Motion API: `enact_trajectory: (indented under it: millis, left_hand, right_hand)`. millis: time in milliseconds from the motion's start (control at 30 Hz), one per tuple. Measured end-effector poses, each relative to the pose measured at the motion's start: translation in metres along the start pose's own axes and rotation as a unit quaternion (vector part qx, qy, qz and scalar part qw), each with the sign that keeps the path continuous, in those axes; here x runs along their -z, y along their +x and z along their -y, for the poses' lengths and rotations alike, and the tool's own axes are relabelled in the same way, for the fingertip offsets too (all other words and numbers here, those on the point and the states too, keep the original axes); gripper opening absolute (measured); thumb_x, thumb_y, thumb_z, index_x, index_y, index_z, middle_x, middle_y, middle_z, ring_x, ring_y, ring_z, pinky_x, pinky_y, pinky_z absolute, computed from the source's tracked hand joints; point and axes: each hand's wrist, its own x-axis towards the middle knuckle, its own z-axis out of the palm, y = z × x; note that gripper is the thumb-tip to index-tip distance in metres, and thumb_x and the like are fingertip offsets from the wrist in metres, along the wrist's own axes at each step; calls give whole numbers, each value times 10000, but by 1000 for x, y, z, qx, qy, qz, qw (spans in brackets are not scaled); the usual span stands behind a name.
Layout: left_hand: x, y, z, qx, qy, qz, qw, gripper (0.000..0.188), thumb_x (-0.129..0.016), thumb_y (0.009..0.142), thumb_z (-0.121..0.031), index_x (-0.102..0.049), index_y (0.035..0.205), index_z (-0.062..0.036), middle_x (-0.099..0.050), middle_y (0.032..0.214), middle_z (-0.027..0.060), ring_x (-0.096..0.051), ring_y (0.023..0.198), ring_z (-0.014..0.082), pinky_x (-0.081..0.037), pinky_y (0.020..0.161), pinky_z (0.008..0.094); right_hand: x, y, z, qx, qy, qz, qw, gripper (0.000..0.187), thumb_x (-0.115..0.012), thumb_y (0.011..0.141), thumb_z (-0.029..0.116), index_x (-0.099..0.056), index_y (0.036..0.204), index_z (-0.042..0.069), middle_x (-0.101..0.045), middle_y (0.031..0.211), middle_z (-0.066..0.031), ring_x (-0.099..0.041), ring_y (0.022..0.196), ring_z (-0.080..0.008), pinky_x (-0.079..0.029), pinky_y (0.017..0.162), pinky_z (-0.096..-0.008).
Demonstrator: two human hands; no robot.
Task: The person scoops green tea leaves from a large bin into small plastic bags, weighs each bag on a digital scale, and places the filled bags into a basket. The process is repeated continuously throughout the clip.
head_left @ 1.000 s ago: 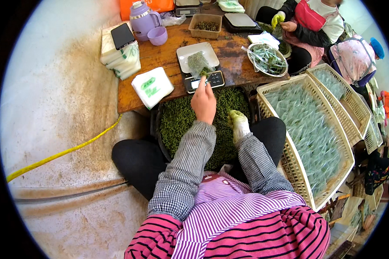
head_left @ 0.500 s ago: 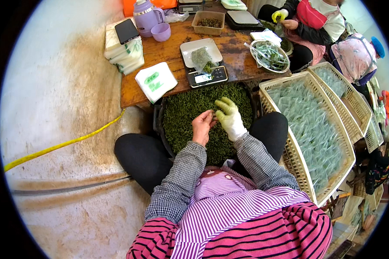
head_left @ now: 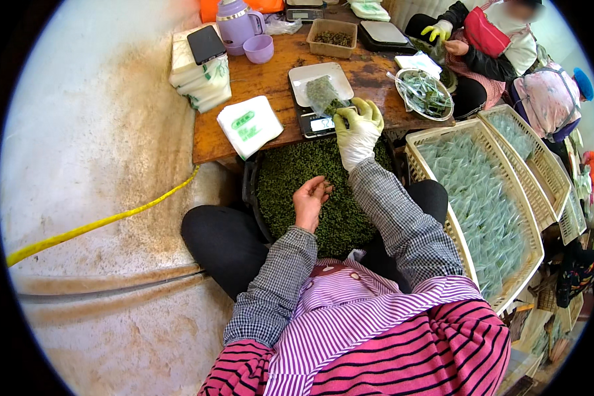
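Observation:
My bare left hand [head_left: 310,203] hovers over a round dark tub [head_left: 249,188] filled with small green leafy bits [head_left: 284,188]. Its fingers are loosely curled together, and whatever is between them is too small to tell. Farther forward, my right hand [head_left: 360,132], in a whitish glove stained yellow-green, reaches to the near end of a clear plastic bag [head_left: 322,94]. Thumb and fingers are closed there, hiding what they grip. The bag, part-filled with green bits, lies on the white tray [head_left: 301,78] of a digital scale [head_left: 308,125], whose display is lit.
Stacked bags [head_left: 249,125] lie left of the scale; a phone [head_left: 206,45] tops another stack. Behind are a purple jug [head_left: 234,26], a cup [head_left: 259,49] and a box of brown bits [head_left: 332,38]. Crates [head_left: 412,142] of filled bags stand right, near a co-worker's gloved hand [head_left: 437,30].
My right hand has left my left hand and moved forward to the bag on the scale. The left hand stays over the tub. The view has shifted slightly.

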Motion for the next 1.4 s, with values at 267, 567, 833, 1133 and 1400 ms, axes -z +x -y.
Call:
enact_trajectory:
  millis: [267,567,833,1133,1400]
  left_hand:
    - [0,-2,-7,21,-74,30,997,283,-491,963,-47,-537,1235,18,-623,1119,100,-647,974,177,-547,775,252]
    - [-8,-16,-21,-21,-11,51,998,388,-416,959,19,-461,1338,-50,-520,1284,110,-646,968,172,-525,770,252]
    - [-12,-27,-18,-159,113,108,975,570,-417,922,72,-317,1442,-139,-428,1329,104,-623,812,135,-518,648,238]
    - [-6,-28,-9,-231,202,96,947,591,-461,904,70,-329,1439,-143,-420,1382,104,-595,777,81,-502,640,217]
    - [-5,-21,-6,-103,85,97,986,334,-434,998,-111,-464,1311,2,-605,1135,103,-642,880,143,-523,699,258]
  right_hand:
    - [-34,31,-4,43,-78,174,981,135,-697,751,257,-705,863,183,-479,1371,-52,-338,1309,-306,-204,1081,-485]
    - [50,-5,-8,-22,135,152,979,290,-563,783,13,-667,1048,70,-565,1215,-183,-536,1122,-336,-426,956,-416]
    - [99,-75,-13,-261,466,471,702,312,-525,944,66,-562,1246,-3,-596,1166,-80,-555,1063,-144,-440,938,-277]
    - [96,-83,-16,-325,397,525,679,200,-619,891,126,-647,1021,-24,-663,872,-50,-608,792,-130,-497,718,-269]
    - [92,-75,-19,-358,376,431,738,185,-616,903,169,-640,976,0,-631,848,-12,-545,758,-117,-453,697,-260]
